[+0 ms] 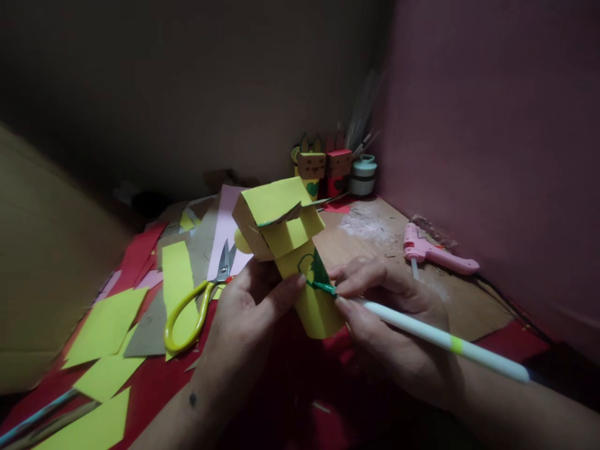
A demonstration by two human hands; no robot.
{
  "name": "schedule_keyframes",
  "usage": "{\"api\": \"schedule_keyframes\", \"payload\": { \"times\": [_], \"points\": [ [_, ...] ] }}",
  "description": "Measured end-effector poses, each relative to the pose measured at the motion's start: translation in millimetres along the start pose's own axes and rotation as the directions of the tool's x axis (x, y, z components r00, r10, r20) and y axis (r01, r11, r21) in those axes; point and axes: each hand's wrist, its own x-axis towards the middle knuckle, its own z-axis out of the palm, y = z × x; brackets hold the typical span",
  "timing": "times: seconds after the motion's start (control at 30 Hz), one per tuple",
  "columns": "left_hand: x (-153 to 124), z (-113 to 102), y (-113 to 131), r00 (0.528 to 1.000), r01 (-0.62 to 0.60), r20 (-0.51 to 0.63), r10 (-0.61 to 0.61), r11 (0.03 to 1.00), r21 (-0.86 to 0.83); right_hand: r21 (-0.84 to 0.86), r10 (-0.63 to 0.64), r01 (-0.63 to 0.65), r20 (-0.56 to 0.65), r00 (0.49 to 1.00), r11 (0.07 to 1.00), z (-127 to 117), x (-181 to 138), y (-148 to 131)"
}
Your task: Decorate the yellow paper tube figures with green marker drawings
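A yellow paper figure (323, 322) with a box-shaped head is held up, tilted, over the red surface. My left hand (262, 297) grips it from the left, thumb pressed on its front. In my right hand (389, 306) is a white paintbrush (412, 325) with a green, wet-looking tip. That tip touches the figure's body at a green heart outline (307, 269), which is only partly coloured in. Darker green shows on the side just right of the outline.
Yellow-handled scissors (206, 312) lie left among yellow paper pieces (110, 325) and cardboard. A pink glue gun (435, 253) rests on the brown board (462, 306) at right. Behind stand a similar yellow figure (312, 165), a red figure (338, 169) and a pale teal jar (363, 175).
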Motion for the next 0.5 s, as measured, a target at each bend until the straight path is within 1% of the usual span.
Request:
{"api": "schedule_keyframes", "payload": {
  "times": [0.17, 0.37, 0.5],
  "points": [
    [0.5, -0.9, -3.2, 1.0, 0.006, -0.004, -0.006, 1.0, 0.002, -0.025, 0.009, -0.01, -0.017, 1.0, 1.0, 0.8, -1.2, 0.8],
    [1.5, -1.0, -3.5, 1.0, -0.007, 0.006, 0.007, 1.0, 0.001, -0.042, 0.027, -0.027, -0.01, 1.0, 0.999, -0.1, 0.3, -0.7],
    [2.3, -0.2, -2.0, 1.0, -0.002, 0.011, 0.002, 1.0, 0.001, -0.007, 0.032, -0.032, -0.022, 0.999, 0.999, -0.1, 0.4, 0.4]
  ]
}}
